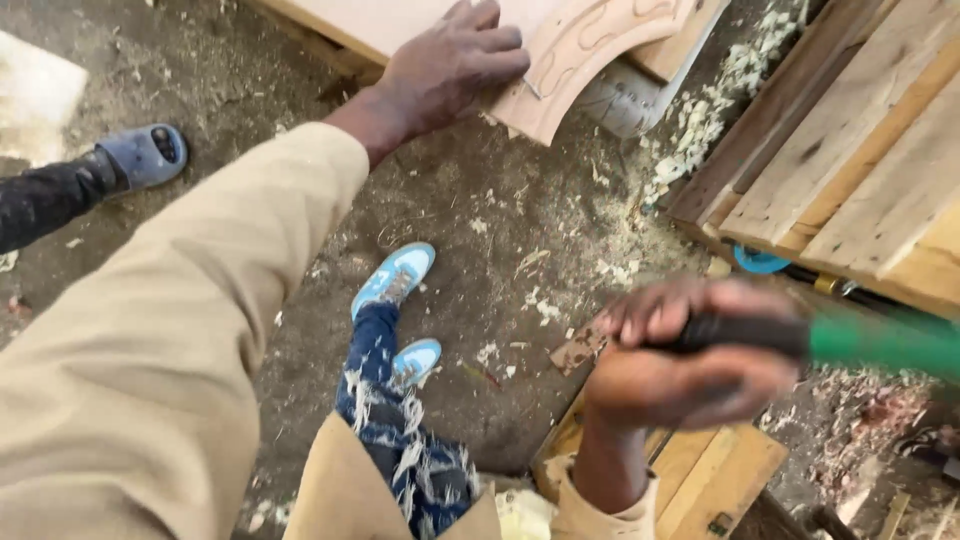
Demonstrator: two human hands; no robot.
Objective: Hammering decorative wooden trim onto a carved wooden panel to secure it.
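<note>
- The left hand (455,65), at the upper middle of the frame, lies flat with fingers spread on a curved carved wood piece (580,50); its grip is apart, pressing rather than clasping.
- The right hand (690,365), at the lower right, has its grip clamped round the black handle of a green-shafted tool (880,342); the tool's working end runs out of the frame and is blurred.
- The carved wood piece sits at the top edge of the frame, resting on a pale board (370,20); scroll lines are already cut into its face. How much carving is left I cannot tell, as most of it is out of view.
- Wood shavings (700,115) lie heaped beside the piece and scattered over the dirt floor (480,190), which suggests cutting is well under way.
- Stacked planks (850,170) fill the upper right.
- No packages, labels or signs show; a small round blue object (757,261) lies under the planks.
- Another person's foot in a blue-grey sandal (145,155) is at the left.
</note>
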